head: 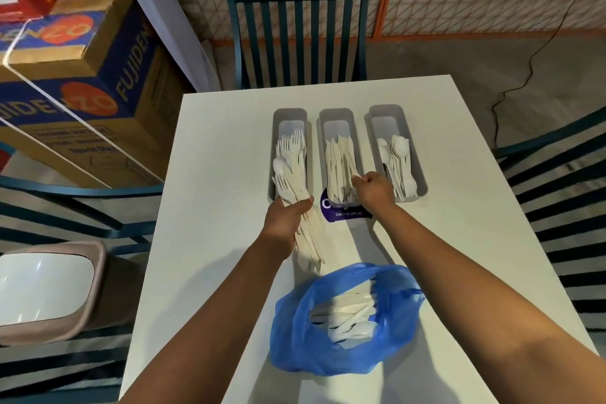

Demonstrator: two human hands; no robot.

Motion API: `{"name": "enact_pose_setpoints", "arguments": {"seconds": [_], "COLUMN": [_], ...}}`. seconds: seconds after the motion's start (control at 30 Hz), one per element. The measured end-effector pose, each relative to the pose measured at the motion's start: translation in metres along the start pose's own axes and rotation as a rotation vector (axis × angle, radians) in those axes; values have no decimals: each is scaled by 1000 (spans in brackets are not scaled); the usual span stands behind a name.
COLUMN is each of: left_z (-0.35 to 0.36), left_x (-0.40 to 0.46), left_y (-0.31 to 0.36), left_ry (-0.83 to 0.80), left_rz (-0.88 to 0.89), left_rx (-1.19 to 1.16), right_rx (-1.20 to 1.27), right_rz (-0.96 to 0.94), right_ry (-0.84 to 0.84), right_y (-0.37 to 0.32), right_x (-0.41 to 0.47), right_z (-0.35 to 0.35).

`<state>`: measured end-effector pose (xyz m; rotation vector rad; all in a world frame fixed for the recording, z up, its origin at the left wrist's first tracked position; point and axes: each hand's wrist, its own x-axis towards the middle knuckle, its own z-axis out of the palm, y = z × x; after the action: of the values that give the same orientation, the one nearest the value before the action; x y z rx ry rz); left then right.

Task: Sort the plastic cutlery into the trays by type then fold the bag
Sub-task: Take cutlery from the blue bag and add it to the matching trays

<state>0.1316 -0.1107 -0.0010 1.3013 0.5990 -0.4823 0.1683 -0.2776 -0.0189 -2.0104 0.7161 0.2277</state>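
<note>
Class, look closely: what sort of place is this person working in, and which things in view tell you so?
Probably a café or canteen back area used for storage: a white table with teal slatted chairs, stacked shipping cartons alongside, and a swing-lid bin.

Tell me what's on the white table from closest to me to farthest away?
Crinkly blue plastic bag holding white cutlery → left hand gripping a bundle of pale plastic cutlery → purple sticker → three grey plastic trays.

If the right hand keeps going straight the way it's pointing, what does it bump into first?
Most likely the knives in the middle tray. The right hand points away along that tray, and its fingers already pinch one there; depth is hard to judge.
</note>
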Motion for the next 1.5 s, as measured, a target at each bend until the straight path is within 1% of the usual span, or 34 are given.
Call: {"name": "enact_pose_setpoints", "arguments": {"seconds": [0.13,0.23,0.3,0.37,0.43,0.57,0.7,0.83,0.97,1.13,1.23,1.3,1.4,1.47,1.5], "left_z": [2,1,1,4,7,10,10,8,5,4,2,1,0,-2,-3], "left_x": [12,21,26,28,29,33,35,37,38,40,40,39,39,40,41], "left_y": [7,11,12,13,14,9,3,-1,-1,0,-1,-1,-2,-4,-5], "left_ry": [23,36,20,-7,-8,14,25,30,-15,-15,-21,-26,-32,-14,-7], "left_rz": [15,32,51,77,96,74,59,6,-21,-38,-43,-38,-22,-20,-18], "left_rx": [-8,14,31,35,44,73,92,40,20,11,24,17,5,-13,-21], "right_rx": [-23,62,83,88,116,216,258,244,205,135,126,135,40,64,87], "right_rz": [48,40,-30,-68,-81,-96,-47,-32,5,-10,-18,-28,-86,-137,-149], "right_ry": [-19,-73,-175,-322,-411,-334,-263,-98,-21,-2,28,13,4,-40,-99], "right_y": [-16,-17,-12,-3,6,18,25,29,28,14,9,5,6,4,5], "right_x": [10,1,-11,-26,-37,-41,-33,-22,-3,19,27,26,15,1,-6], "right_z": [4,12,21,30,41,50,47,38,27,20,22,23,24,26,28]}}
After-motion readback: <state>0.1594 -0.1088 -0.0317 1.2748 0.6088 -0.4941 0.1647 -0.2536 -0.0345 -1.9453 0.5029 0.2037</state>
